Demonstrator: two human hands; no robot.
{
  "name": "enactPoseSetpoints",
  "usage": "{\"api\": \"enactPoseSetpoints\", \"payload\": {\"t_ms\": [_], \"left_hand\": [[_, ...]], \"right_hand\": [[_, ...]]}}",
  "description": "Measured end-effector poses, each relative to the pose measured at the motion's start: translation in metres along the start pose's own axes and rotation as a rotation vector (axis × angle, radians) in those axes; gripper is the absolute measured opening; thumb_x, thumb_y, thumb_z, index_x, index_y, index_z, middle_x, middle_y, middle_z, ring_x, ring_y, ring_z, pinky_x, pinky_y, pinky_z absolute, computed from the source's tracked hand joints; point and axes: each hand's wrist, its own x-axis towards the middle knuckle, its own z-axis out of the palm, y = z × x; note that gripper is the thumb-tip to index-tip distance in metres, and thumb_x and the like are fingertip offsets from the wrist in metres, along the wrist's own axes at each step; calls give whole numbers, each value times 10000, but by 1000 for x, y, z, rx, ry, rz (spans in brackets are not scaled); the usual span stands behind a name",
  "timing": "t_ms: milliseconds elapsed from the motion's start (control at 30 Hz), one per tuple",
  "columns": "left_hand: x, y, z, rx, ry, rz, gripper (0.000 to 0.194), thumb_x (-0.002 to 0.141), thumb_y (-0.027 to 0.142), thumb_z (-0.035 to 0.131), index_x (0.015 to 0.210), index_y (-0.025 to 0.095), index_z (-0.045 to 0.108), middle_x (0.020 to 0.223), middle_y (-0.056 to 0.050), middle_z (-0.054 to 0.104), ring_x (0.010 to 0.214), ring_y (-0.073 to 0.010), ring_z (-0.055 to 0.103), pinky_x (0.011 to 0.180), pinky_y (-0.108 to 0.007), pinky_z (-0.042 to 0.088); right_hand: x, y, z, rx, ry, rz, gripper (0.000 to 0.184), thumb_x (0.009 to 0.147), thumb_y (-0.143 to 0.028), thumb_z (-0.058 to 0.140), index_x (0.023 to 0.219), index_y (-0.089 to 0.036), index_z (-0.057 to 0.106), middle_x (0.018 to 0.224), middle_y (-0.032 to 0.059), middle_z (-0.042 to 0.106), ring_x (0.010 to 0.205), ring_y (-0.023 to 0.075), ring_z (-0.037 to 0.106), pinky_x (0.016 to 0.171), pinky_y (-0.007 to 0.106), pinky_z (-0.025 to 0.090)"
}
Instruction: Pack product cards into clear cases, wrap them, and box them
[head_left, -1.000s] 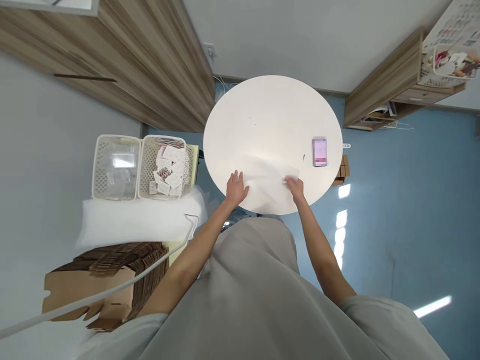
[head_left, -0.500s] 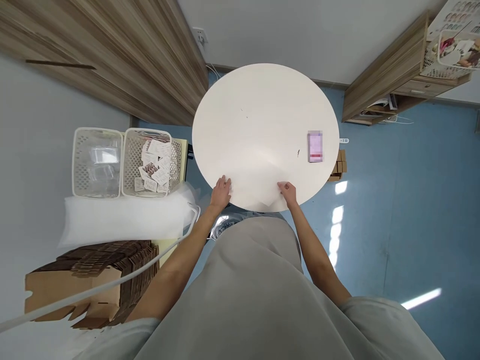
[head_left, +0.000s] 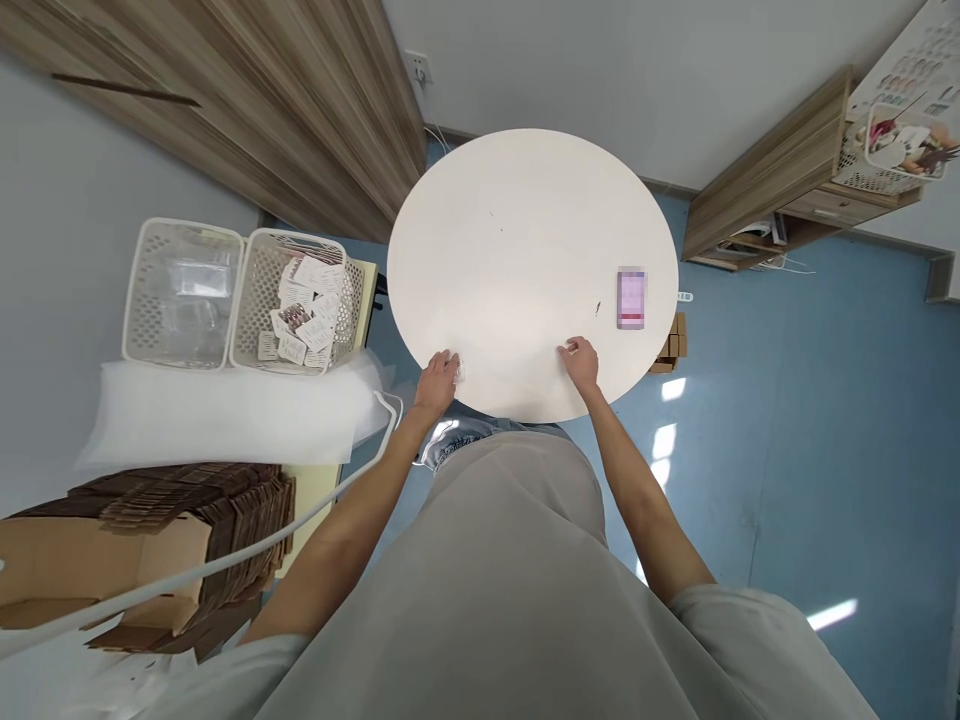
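My left hand (head_left: 437, 381) rests at the near left rim of the round white table (head_left: 532, 200). Its fingers are bent together at a small clear, shiny piece (head_left: 460, 371), whose kind is too small to make out. Farther right, my right hand (head_left: 581, 362) is closed in a pinch low over the tabletop. A thin, whitish translucent sheet (head_left: 517, 388) lies faintly visible between the hands, its edges hard to tell from the table. The right fingertips appear to grip its edge. Toward the right rim lies a pink-screened phone (head_left: 631, 299).
Left of the table stand a basket of clear plastic pieces (head_left: 176, 225) and a basket of printed cards (head_left: 259, 240). White foam sheets (head_left: 225, 412) and folded cardboard boxes (head_left: 165, 560) lie nearer, crossed by a white curved tube (head_left: 330, 492). A wooden cabinet (head_left: 780, 165) stands right.
The sheet's raised fold near the table's front edge has flattened. My right hand has shifted slightly up, my left hand slightly left. The whole view has tilted a little.
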Motion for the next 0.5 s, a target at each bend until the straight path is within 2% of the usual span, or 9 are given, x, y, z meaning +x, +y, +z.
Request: {"api": "enactPoseSetpoints", "payload": {"t_ms": [100, 167, 333, 500], "left_hand": [[1, -2, 0, 13, -5, 7, 755, 905, 57, 450, 1658, 93, 410, 1737, -227, 379, 1641, -383, 309, 1290, -594, 378], [1, -2, 0, 14, 2, 10, 749, 907, 45, 431, 1655, 78, 416, 1736, -232, 378, 1640, -382, 311, 1290, -587, 382], [-2, 2, 1, 29, 23, -11, 718, 917, 37, 408, 1631, 81, 462, 1725, -234, 398, 1618, -382, 352, 1270, -582, 400], [-5, 4, 5, 14, 78, -44, 793, 924, 130, 496, 1696, 61, 329, 1741, -269, 342, 1589, -423, 373, 1248, -606, 402]], "right_hand": [[16, -16, 1, -198, -66, -38, 511, 990, -352, 670, 1456, -167, 568, 1220, 143, 732, 1137, 302, 686, 977, 402, 539], [25, -24, 0, -317, -125, -28, 518, 1017, -335, 651, 1487, -166, 516, 1219, 151, 732, 1136, 317, 687, 957, 403, 538], [35, -32, 1, -476, -204, -24, 198, 1083, -263, 511, 1248, -191, 593, 1129, 149, 746, 1039, 306, 698, 883, 389, 523], [27, -19, 0, -400, -172, 36, 118, 1082, -280, 515, 1065, -222, 616, 1108, 125, 757, 996, 275, 698, 837, 355, 509]]}}
